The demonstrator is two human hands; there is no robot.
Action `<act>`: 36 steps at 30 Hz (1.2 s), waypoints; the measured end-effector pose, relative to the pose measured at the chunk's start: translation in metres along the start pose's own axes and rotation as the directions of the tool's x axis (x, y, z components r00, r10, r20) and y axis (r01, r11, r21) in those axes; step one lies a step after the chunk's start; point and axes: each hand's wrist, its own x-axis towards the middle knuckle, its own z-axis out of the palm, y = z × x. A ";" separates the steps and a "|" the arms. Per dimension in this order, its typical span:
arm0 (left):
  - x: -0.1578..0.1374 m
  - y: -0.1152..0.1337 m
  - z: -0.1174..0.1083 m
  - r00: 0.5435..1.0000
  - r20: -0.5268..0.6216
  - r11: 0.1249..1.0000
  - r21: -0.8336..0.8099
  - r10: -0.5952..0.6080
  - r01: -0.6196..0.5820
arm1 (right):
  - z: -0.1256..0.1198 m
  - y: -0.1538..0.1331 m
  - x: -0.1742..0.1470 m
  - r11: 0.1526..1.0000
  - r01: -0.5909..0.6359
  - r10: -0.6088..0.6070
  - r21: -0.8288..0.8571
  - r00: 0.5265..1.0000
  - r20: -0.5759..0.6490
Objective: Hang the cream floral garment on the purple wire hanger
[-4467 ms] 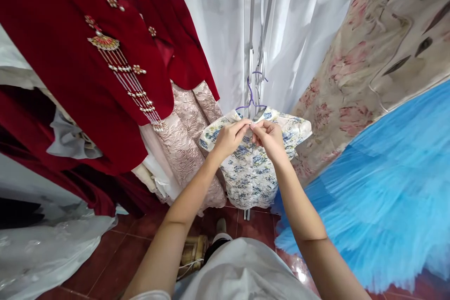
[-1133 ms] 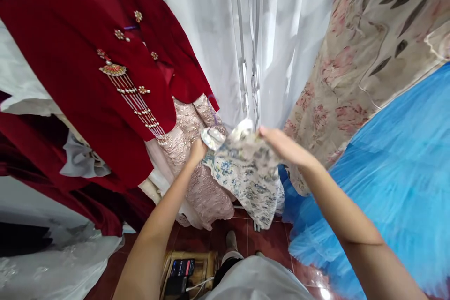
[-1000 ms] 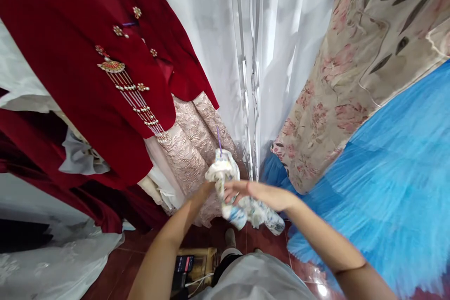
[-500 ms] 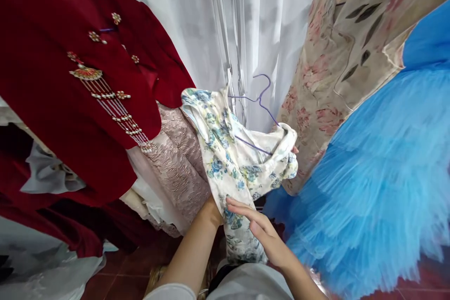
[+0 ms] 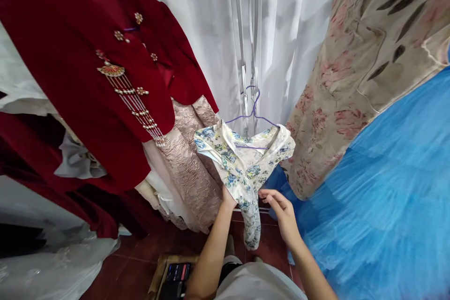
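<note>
A white sleeveless garment with blue floral print [image 5: 242, 168] hangs on a thin purple hanger [image 5: 253, 111] in front of me. The hanger's hook points up, and the lower part of the garment narrows into a gathered length. My left hand [image 5: 229, 198] is behind the garment at its waist, holding it up; the fingers are hidden by the fabric. At the other side of the waist is my right hand [image 5: 281, 208], its fingers loosely bent and apart. The fingertips are close to the fabric edge; whether they touch it I cannot tell.
A dark red velvet jacket [image 5: 87, 103] with beaded ornaments and a pink brocade skirt [image 5: 190, 164] hang at left. To the right are a beige floral dress [image 5: 323, 112] and a blue tulle gown [image 5: 393, 187]. White curtains [image 5: 207, 23] hang behind; a box [image 5: 160, 276] stands below.
The garment and hanger have turned to face me more squarely and sit farther off. My left hand has shifted down to the waist. My right hand has moved off the front to the right edge.
</note>
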 end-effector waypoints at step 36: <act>-0.067 -0.019 0.032 0.903 0.208 0.541 0.742 0.377 -0.397 | 0.002 0.024 0.017 0.978 -0.206 0.209 -0.037 0.973 0.101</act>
